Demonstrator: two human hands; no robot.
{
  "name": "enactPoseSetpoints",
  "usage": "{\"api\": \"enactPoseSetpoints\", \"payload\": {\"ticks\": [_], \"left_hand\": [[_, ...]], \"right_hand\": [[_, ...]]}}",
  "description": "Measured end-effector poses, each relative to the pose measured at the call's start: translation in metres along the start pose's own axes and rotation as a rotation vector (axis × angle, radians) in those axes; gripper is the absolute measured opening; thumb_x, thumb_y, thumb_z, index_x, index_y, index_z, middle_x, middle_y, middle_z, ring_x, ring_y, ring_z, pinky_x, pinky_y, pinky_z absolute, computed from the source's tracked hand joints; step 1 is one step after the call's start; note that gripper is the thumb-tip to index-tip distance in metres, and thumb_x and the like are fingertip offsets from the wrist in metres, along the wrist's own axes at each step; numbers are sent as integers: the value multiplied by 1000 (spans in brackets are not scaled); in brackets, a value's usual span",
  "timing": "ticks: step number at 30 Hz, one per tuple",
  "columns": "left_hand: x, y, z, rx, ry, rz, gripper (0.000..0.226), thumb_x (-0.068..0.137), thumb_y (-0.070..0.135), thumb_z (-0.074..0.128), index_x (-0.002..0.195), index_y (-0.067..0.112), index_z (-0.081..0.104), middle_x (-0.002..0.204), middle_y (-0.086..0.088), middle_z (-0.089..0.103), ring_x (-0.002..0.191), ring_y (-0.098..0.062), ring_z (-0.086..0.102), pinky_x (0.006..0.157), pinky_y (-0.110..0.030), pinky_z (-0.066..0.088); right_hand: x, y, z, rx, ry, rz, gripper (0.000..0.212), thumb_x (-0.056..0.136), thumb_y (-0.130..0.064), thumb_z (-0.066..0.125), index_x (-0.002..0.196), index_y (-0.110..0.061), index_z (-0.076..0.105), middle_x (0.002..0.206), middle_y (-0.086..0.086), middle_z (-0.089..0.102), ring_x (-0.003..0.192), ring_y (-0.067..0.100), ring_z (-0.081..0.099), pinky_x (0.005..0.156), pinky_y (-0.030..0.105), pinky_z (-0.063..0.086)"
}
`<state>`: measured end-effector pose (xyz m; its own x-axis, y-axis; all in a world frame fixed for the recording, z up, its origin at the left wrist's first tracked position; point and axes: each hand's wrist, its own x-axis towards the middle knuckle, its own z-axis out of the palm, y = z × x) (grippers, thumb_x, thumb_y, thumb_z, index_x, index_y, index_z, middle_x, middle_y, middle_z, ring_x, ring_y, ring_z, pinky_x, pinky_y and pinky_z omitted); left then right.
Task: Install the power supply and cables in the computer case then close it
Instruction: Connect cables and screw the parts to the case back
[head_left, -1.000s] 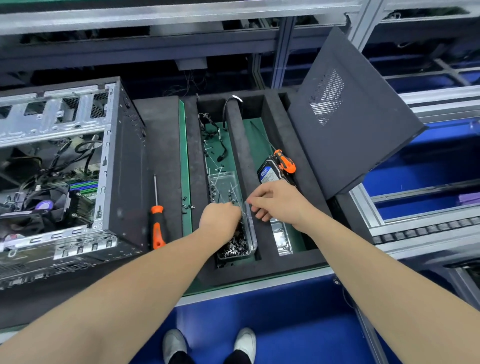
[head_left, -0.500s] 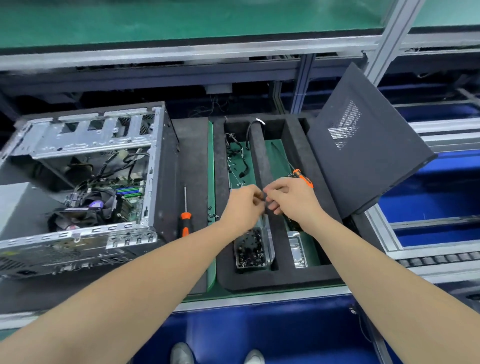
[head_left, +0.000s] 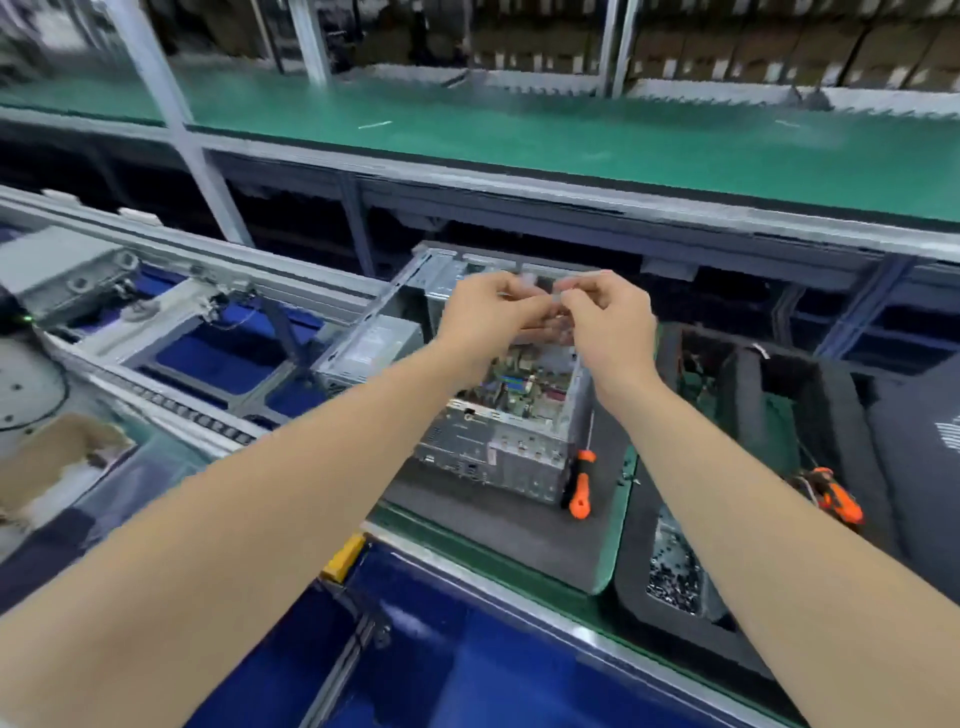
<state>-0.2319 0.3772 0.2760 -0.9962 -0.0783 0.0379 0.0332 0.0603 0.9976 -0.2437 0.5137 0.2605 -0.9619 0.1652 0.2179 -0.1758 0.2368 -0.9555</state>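
Observation:
The open computer case lies on a dark mat, with its motherboard showing inside. A grey power supply sits just left of the case, outside it. Above the case opening, my left hand and my right hand meet fingertip to fingertip. Both pinch a small pale item between them, too blurred to identify. The black side panel lies at the far right.
An orange-handled screwdriver lies by the case's right side. The black foam tray on the right holds a clear box of screws and another orange tool. A conveyor frame runs on the left, and a green shelf behind.
Both hands left the screw box, came together pinching a small item, and rose leftward to above the open case. The view swung left and up.

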Motion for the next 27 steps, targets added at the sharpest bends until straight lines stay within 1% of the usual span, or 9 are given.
{"api": "enactPoseSetpoints", "payload": {"ticks": [3,6,9,13,17,20,22,24,27], "left_hand": [[-11,-4,-72,-70,83,-43,3,93,-1,67,94,-4,69,90,-26,75,77,-29,77,73,-32,63],[-31,-23,-149,-52,174,-84,19,96,4,66,108,-10,67,92,-24,75,83,-30,77,78,-32,62],[-62,-52,-224,-45,248,-152,17,96,8,69,105,-7,68,92,-21,76,83,-28,77,76,-30,62],[-111,-104,-313,-148,387,-308,13,98,2,62,86,4,64,83,-18,66,75,-26,65,74,-29,57],[-162,-156,-381,-218,507,-513,18,96,-2,63,81,8,61,78,-14,58,66,-21,54,63,-25,50],[-186,-196,-406,-268,546,-650,23,97,-4,62,80,11,57,74,-10,57,57,-16,51,44,-18,47],[-194,-218,-414,-294,535,-725,24,97,-4,60,79,13,57,73,-6,55,57,-15,46,44,-18,44],[-198,-238,-419,-318,518,-780,21,97,-2,61,83,14,59,75,-3,55,61,-16,46,52,-21,44],[-201,-261,-425,-375,536,-839,7,96,6,67,93,10,63,84,-5,63,71,-18,57,68,-26,52]], "right_hand": [[-22,-17,66,-6,-123,2,16,92,-15,62,90,-26,73,81,-8,75,76,6,72,70,32,57],[-57,-25,133,-10,-248,9,11,91,-19,64,90,-25,73,83,-4,76,79,14,75,79,45,62],[-99,-23,199,-52,-386,48,13,87,-22,62,88,-28,73,83,-6,77,77,15,75,80,47,63],[-163,-5,286,-130,-627,193,15,87,-14,63,82,-24,73,84,6,78,85,29,76,86,55,61],[-225,27,352,-311,-743,312,16,90,-16,62,76,-25,65,80,6,74,79,26,74,74,45,64],[-255,56,389,-513,-730,369,16,94,-21,60,80,-21,53,95,8,63,88,29,62,62,31,44],[-265,72,408,-560,-685,464,14,96,-24,62,99,-12,56,110,15,62,98,31,60,71,30,42],[-270,86,425,-591,-642,543,47,98,-28,64,133,-1,46,132,22,59,118,37,60,84,35,48],[-273,102,441,-633,-631,590,75,100,-38,66,148,5,27,141,24,55,126,39,58,95,41,51]]}}
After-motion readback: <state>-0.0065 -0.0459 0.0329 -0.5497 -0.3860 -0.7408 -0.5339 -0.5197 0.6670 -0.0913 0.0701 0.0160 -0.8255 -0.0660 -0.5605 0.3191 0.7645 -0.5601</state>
